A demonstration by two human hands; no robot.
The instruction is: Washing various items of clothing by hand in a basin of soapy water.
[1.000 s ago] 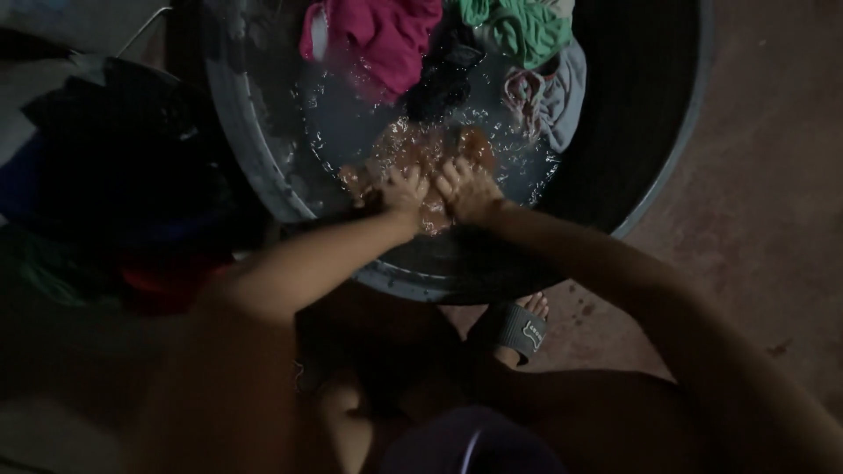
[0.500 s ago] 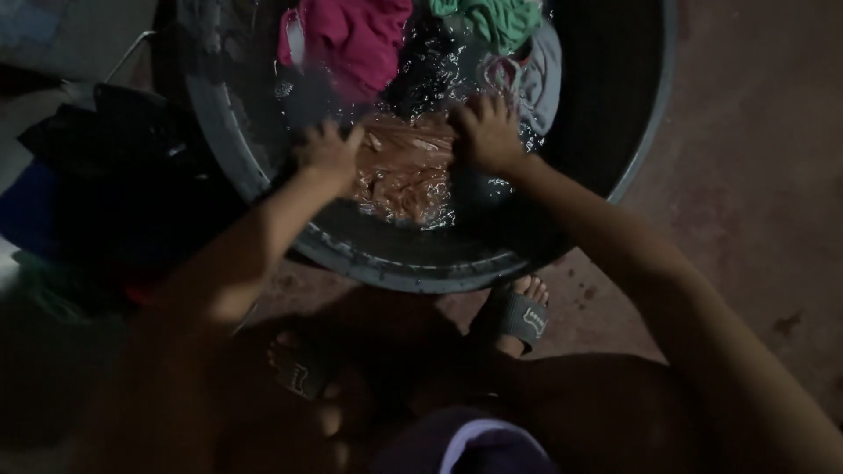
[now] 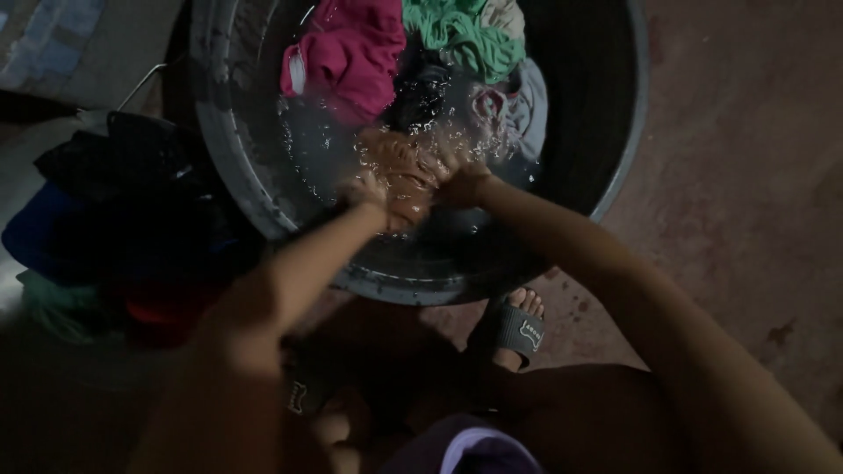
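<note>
Two hands in basin (image 3: 263, 219): left hand (image 3: 364, 189) and right hand (image 3: 457, 175) both clutch orange cloth (image 3: 399, 180) underwater. Best keep grip tight, rub folds together.

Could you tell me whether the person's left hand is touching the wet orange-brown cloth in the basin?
Touching: the head view shows the left hand gripping the wet orange-brown cloth.

Basin (image 3: 230, 149) of dull grey metal, its wall wet; cloth (image 3: 399, 171) in it soaked, limp (orange-brown); floor (image 3: 738, 175) rough, matt concrete.
</note>
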